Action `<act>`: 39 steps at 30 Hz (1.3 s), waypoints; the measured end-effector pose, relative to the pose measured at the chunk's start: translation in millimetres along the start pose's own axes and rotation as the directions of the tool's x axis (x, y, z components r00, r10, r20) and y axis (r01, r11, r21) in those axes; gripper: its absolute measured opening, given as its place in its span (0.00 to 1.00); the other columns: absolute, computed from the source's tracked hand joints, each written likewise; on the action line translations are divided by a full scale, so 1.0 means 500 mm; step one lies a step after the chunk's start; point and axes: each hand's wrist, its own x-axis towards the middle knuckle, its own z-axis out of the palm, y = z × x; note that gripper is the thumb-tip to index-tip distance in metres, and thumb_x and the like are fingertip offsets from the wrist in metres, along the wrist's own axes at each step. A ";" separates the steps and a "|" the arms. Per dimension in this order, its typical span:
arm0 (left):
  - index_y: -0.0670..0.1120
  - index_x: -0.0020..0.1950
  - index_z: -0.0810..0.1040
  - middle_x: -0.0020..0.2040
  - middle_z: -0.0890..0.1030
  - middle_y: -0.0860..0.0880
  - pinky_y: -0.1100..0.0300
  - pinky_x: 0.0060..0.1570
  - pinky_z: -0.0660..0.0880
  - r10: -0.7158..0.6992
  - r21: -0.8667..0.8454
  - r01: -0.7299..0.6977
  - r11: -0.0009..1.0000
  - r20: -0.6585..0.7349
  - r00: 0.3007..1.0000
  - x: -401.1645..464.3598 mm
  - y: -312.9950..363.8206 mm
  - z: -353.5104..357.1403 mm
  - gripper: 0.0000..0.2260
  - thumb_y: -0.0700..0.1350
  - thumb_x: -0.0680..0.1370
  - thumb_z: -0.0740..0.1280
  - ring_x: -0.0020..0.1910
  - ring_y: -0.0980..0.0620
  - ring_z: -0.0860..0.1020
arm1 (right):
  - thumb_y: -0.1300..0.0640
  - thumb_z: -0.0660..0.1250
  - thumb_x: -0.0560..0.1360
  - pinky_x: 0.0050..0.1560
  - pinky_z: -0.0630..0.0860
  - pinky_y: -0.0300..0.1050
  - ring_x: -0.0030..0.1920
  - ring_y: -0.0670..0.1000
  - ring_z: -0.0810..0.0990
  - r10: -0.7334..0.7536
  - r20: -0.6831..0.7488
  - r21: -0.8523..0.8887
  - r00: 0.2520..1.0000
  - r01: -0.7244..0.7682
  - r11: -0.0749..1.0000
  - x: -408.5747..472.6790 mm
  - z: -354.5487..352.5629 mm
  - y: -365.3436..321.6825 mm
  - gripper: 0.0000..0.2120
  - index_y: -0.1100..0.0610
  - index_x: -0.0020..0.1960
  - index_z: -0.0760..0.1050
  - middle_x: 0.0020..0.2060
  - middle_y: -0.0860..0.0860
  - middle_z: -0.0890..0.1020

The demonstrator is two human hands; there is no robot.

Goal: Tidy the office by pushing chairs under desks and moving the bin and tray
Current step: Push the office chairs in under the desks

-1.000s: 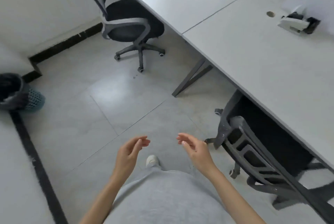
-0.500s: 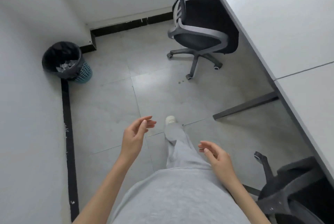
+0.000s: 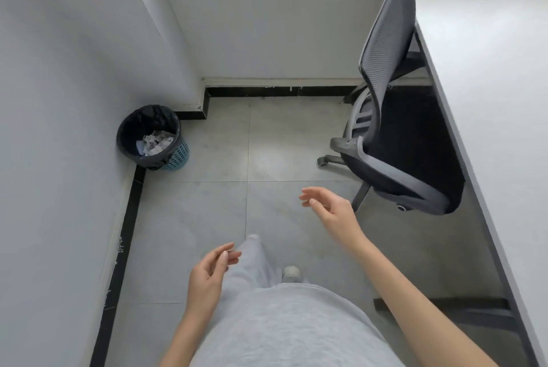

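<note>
Overhead, grey tiled floor [image 3: 207, 212] fills centre frame. Desk [image 3: 489, 100] spans the right edge, chair [image 3: 394, 141] partly beneath it. Bin [image 3: 152, 137] stands at centre left, against the wall. Left hand [image 3: 207, 274] and right hand [image 3: 333, 212] hang relaxed, holding nothing.

mesh-backed chair [image 3: 388, 49], matt tiled floor [image 3: 284, 141]
</note>
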 end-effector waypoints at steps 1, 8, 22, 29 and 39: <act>0.45 0.52 0.78 0.39 0.85 0.57 0.72 0.42 0.75 -0.004 -0.008 0.004 1.000 -0.007 1.000 0.040 0.013 0.003 0.10 0.36 0.79 0.58 0.39 0.61 0.81 | 0.67 0.60 0.76 0.46 0.72 0.27 0.45 0.43 0.81 -0.001 0.006 -0.010 1.000 0.001 1.000 0.046 -0.001 -0.008 0.12 0.59 0.56 0.77 0.44 0.47 0.82; 0.46 0.51 0.78 0.38 0.85 0.59 0.72 0.42 0.74 0.087 0.070 -0.099 0.993 0.150 0.985 0.412 0.189 0.021 0.10 0.35 0.79 0.59 0.39 0.62 0.81 | 0.67 0.60 0.77 0.43 0.71 0.25 0.43 0.35 0.79 0.121 -0.111 0.019 0.986 -0.120 0.993 0.286 0.006 -0.036 0.11 0.58 0.55 0.77 0.45 0.48 0.82; 0.52 0.50 0.79 0.42 0.85 0.50 0.68 0.47 0.74 0.178 0.192 -0.332 0.923 0.553 0.814 0.937 0.556 0.188 0.12 0.37 0.79 0.60 0.43 0.56 0.82 | 0.66 0.61 0.76 0.45 0.73 0.26 0.45 0.39 0.81 0.396 -0.396 0.276 0.829 -0.304 0.912 0.636 -0.041 -0.101 0.14 0.46 0.48 0.75 0.44 0.43 0.83; 0.51 0.50 0.79 0.45 0.85 0.53 0.57 0.53 0.76 0.083 0.275 -0.332 0.902 0.645 0.760 1.124 0.650 0.278 0.12 0.38 0.79 0.59 0.46 0.54 0.82 | 0.67 0.59 0.77 0.47 0.73 0.28 0.44 0.38 0.81 0.368 -0.546 0.376 0.753 -0.172 0.910 0.891 -0.175 -0.183 0.12 0.55 0.54 0.76 0.46 0.46 0.82; 0.57 0.51 0.77 0.43 0.83 0.62 0.59 0.51 0.76 -0.026 0.149 -0.690 0.708 0.982 0.185 1.299 0.872 0.597 0.09 0.45 0.79 0.60 0.46 0.58 0.81 | 0.65 0.61 0.75 0.55 0.64 0.21 0.52 0.39 0.75 0.210 -0.956 0.136 0.207 -0.323 0.937 0.921 -0.329 -0.277 0.14 0.57 0.59 0.76 0.53 0.46 0.79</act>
